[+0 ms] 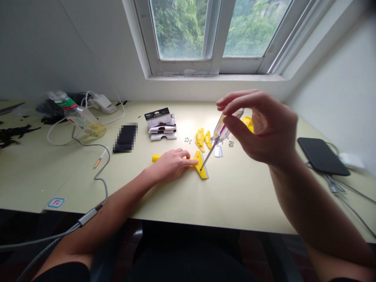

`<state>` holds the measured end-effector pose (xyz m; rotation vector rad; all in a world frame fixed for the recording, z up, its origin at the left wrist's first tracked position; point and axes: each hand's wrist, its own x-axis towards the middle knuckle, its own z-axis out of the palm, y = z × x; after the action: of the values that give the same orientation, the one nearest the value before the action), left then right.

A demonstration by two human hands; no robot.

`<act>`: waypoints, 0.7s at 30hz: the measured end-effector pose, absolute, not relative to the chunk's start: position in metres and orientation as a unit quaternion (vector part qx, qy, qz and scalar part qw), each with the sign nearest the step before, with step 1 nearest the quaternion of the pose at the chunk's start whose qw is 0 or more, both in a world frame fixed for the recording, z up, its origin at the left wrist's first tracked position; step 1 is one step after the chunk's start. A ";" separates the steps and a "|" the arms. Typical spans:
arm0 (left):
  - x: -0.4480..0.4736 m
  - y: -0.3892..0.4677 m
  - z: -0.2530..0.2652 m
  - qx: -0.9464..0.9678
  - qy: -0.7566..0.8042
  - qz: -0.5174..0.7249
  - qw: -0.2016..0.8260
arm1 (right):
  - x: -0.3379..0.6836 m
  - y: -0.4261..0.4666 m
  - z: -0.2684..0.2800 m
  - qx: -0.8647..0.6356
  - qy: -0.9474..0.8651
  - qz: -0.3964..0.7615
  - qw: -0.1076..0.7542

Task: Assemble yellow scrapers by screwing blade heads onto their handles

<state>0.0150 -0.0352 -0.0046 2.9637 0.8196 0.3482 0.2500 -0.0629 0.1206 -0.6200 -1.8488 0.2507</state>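
A yellow scraper [199,167] with a metal blade along its right edge lies flat on the table. My left hand [173,163] is wrapped over its handle, index finger stretched onto the scraper's head. Above and to the right, my right hand [263,125] grips the clear handle of a screwdriver [220,132] between thumb and fingers. The screwdriver slants down to the left, its tip at a hole or screw in the near part of the head; which of these is too small to tell.
Behind the scraper lie yellow plastic parts [200,138], flat metal blades [219,150] and two small piles of hardware [188,140]. Stacked boxes [161,127], a blurred-out dark rectangle [125,138], a bottle [88,123] and cables are to the left. A black device [323,156] sits at right.
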 end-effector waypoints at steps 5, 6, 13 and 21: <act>0.015 -0.036 -0.004 0.957 0.267 0.113 0.026 | 0.251 -0.062 0.120 -0.236 -0.794 0.150 0.540; 0.015 -0.036 -0.004 0.957 0.266 0.114 0.026 | 0.252 -0.062 0.121 -0.242 -0.793 0.142 0.541; 0.015 -0.035 -0.005 0.957 0.266 0.117 0.025 | 0.255 -0.063 0.120 -0.242 -0.815 0.165 0.500; 0.015 -0.036 -0.004 0.956 0.269 0.117 0.029 | 0.245 -0.067 0.115 -0.214 -0.759 0.345 0.508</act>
<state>0.0150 -0.0359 -0.0041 2.9476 0.8285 0.3600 0.2450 -0.0669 0.1153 -0.5158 -1.8300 0.8311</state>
